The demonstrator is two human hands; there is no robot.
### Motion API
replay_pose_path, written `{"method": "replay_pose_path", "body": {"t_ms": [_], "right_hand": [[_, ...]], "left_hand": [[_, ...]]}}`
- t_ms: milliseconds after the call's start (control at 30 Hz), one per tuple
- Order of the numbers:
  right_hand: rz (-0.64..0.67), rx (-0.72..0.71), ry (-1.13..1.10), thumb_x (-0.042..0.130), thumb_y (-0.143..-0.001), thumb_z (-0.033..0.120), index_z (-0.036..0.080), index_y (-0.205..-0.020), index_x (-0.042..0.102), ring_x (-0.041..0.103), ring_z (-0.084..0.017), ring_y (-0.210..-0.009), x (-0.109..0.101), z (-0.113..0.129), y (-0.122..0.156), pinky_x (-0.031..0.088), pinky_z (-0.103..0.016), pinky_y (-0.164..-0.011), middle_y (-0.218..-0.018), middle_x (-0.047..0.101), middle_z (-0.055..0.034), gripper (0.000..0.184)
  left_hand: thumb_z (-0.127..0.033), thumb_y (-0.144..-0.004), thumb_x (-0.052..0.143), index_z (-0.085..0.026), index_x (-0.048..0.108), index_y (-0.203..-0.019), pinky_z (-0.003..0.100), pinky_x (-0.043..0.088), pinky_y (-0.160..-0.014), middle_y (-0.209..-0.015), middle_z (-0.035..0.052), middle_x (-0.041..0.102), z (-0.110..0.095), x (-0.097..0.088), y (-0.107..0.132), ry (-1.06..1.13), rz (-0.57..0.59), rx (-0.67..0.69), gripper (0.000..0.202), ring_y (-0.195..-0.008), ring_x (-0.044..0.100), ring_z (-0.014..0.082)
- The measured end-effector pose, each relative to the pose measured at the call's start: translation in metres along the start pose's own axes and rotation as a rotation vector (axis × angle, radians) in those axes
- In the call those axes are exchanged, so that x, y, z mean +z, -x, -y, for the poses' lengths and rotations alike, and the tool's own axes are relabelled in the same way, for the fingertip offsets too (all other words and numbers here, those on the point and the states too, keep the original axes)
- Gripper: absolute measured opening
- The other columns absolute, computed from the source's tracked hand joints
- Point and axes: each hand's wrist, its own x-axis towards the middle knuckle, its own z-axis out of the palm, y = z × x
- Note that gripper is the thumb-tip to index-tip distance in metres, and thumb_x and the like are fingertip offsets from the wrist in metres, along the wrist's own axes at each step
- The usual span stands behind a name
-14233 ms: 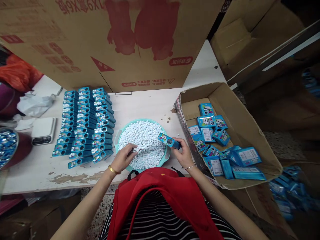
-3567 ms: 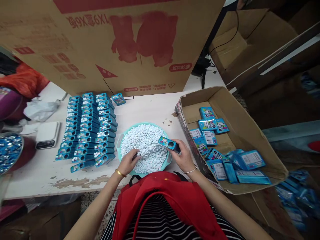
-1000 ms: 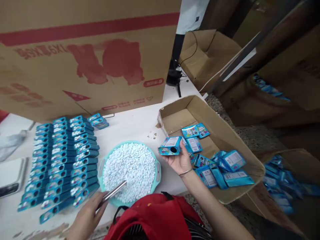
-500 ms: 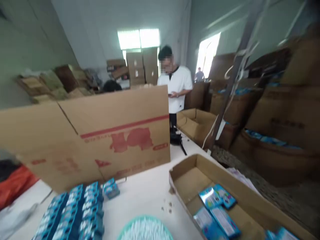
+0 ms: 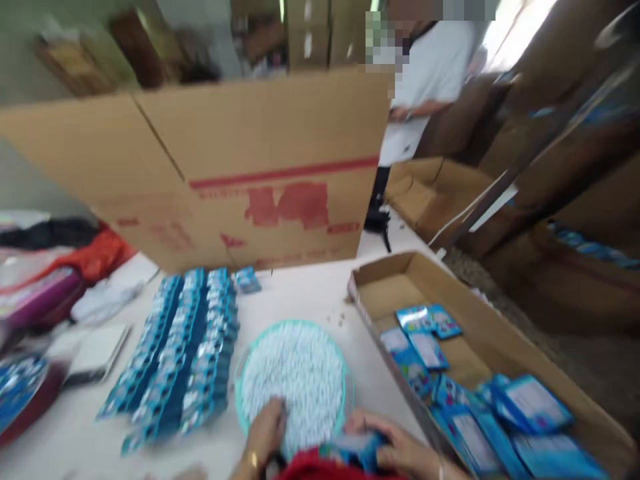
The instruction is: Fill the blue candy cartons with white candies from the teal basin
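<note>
L end of bench: tub of shiny blue stuff, white scale, then rows of boxes packed close. Mid-bench, L hand is at front of bowl of white sweets, too blurry to tell how open its grip is or if it's got anything; R hand, grip closed round a blue box, is by bowl's front R edge, w/ open carton of blue packs far R.
</note>
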Motion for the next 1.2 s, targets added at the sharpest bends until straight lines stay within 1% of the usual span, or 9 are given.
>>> {"method": "replay_pose_path", "body": {"t_ms": [67,133,333,467,700,800,933,1100,1200], "right_hand": [[0.083,0.046,0.012,0.075,-0.051,0.068,0.019,-0.101,0.066,0.056,-0.032,-0.104,0.013,-0.008,0.022,0.042,-0.047,-0.094,-0.107,0.062,-0.0083,0.070],[0.100,0.058,0.063,0.076,-0.054,0.064,0.019,-0.106,0.065,0.055,-0.031,-0.107,0.016,-0.011,0.027,0.039,-0.046,-0.098,-0.111,0.061,-0.0091,0.070],[-0.180,0.084,-0.014,0.057,-0.082,0.053,0.019,-0.114,0.061,0.059,-0.026,-0.105,0.013,-0.026,0.020,0.045,-0.040,-0.096,-0.110,0.066,-0.0077,0.047],[-0.392,0.077,-0.164,0.062,-0.079,0.050,0.021,-0.109,0.060,0.064,-0.023,-0.097,0.010,-0.038,0.021,0.052,-0.039,-0.087,-0.102,0.069,-0.0069,0.042],[-0.513,-0.007,-0.133,0.068,-0.076,0.040,0.022,-0.113,0.052,0.064,-0.021,-0.099,0.011,-0.039,0.010,0.053,-0.038,-0.089,-0.107,0.066,-0.0077,0.044],[-0.527,-0.082,0.044,0.064,-0.081,0.036,0.022,-0.118,0.050,0.062,-0.021,-0.101,0.006,-0.031,0.005,0.051,-0.038,-0.091,-0.110,0.064,-0.0081,0.042],[-0.467,-0.201,0.385,0.057,-0.085,0.029,0.022,-0.121,0.051,0.056,-0.022,-0.111,-0.004,-0.018,-0.001,0.045,-0.040,-0.099,-0.118,0.060,-0.0093,0.037],[-0.387,-0.274,0.598,0.050,-0.087,0.017,0.023,-0.126,0.048,0.053,-0.022,-0.115,-0.003,-0.009,-0.014,0.045,-0.042,-0.100,-0.121,0.057,-0.0098,0.040],[-0.373,-0.322,0.647,0.050,-0.086,0.015,0.023,-0.126,0.048,0.053,-0.023,-0.115,0.003,-0.008,-0.023,0.046,-0.043,-0.099,-0.122,0.057,-0.0107,0.041]], "left_hand": [[-0.019,-0.086,0.049,-0.024,0.059,-0.105,0.041,0.050,-0.094,-0.108,0.0079,0.065,0.003,0.014,0.033,0.028,-0.014,-0.026,0.022,-0.106,0.060,0.0233],[-0.020,-0.087,0.046,-0.021,0.058,-0.107,0.039,0.049,-0.094,-0.109,0.0083,0.064,0.004,0.021,0.039,0.057,-0.006,-0.050,0.024,-0.106,0.060,0.0225],[-0.021,-0.087,0.044,-0.017,0.055,-0.110,0.038,0.047,-0.094,-0.112,0.0115,0.062,-0.009,0.043,0.002,0.097,-0.081,-0.050,0.026,-0.107,0.059,0.0227],[-0.027,-0.086,0.050,-0.017,0.055,-0.110,0.037,0.047,-0.094,-0.111,0.0098,0.063,-0.007,0.044,0.001,0.142,-0.099,-0.025,0.026,-0.105,0.059,0.0221],[-0.028,-0.087,0.048,-0.016,0.055,-0.108,0.038,0.049,-0.091,-0.108,0.0104,0.063,-0.010,0.037,-0.003,0.204,-0.100,0.010,0.026,-0.102,0.060,0.0226],[-0.032,-0.087,0.049,-0.016,0.055,-0.108,0.036,0.049,-0.089,-0.107,0.0095,0.063,-0.007,0.020,0.004,0.236,-0.103,0.049,0.027,-0.099,0.061,0.0208],[-0.034,-0.088,0.050,-0.016,0.054,-0.108,0.033,0.049,-0.086,-0.103,0.0084,0.063,-0.007,-0.019,0.016,0.267,-0.110,0.138,0.028,-0.094,0.060,0.0180],[-0.034,-0.090,0.049,-0.017,0.053,-0.106,0.027,0.048,-0.074,-0.091,0.0050,0.061,-0.028,-0.076,0.022,0.239,-0.125,0.304,0.023,-0.079,0.057,0.0135],[-0.032,-0.091,0.047,-0.018,0.052,-0.109,0.027,0.048,-0.074,-0.092,0.0050,0.061,-0.044,-0.102,0.020,0.144,-0.079,0.396,0.023,-0.082,0.058,0.0142]]}}
